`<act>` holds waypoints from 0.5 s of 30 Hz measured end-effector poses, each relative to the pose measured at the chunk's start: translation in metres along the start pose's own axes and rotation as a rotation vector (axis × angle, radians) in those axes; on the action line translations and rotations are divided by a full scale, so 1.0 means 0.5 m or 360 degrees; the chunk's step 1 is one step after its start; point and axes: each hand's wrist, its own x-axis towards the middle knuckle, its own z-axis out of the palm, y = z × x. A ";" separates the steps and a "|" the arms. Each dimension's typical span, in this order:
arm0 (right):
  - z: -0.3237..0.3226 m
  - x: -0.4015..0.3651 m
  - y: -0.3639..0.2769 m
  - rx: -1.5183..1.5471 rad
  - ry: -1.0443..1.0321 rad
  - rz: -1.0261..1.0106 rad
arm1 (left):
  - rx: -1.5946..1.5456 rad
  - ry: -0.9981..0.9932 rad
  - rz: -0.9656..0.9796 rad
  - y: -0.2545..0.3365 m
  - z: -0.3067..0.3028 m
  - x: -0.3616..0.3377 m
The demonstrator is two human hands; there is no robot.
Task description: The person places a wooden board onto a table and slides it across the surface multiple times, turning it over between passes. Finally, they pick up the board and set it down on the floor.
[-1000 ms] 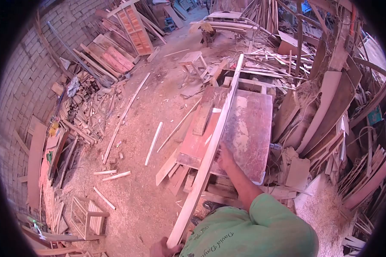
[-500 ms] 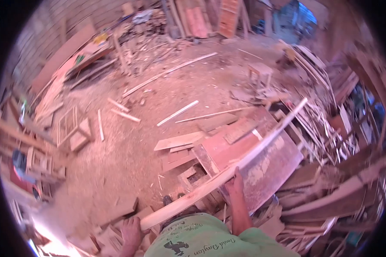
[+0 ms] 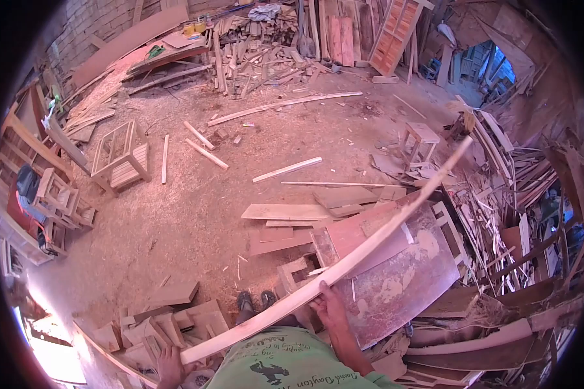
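Sawdust-covered floor (image 3: 194,214) strewn with loose slat (image 3: 287,169) and long strip (image 3: 285,104). Small stool (image 3: 420,139) seen upright near tangled scrap pile (image 3: 493,214). Open wooden frame (image 3: 120,155) set at left. Louvred panel (image 3: 396,32) leaned at far side. Red-stained sheet (image 3: 409,279) laid flat, boards (image 3: 285,212) just beside. Offcuts (image 3: 175,318) heaped bottom left.

Left hand (image 3: 169,366) — clipped by the bottom edge; its hold on the plank's (image 3: 363,251) end can't be made out.

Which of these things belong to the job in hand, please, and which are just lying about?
In hand: long plank, left hand, right hand.
Lying about: small stool, loose floor slat, open wooden frame.
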 end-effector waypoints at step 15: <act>0.165 0.325 0.343 -0.0695 -0.0207 0.0593 | -0.0528 -0.0209 -0.0611 -0.119 -0.035 0.089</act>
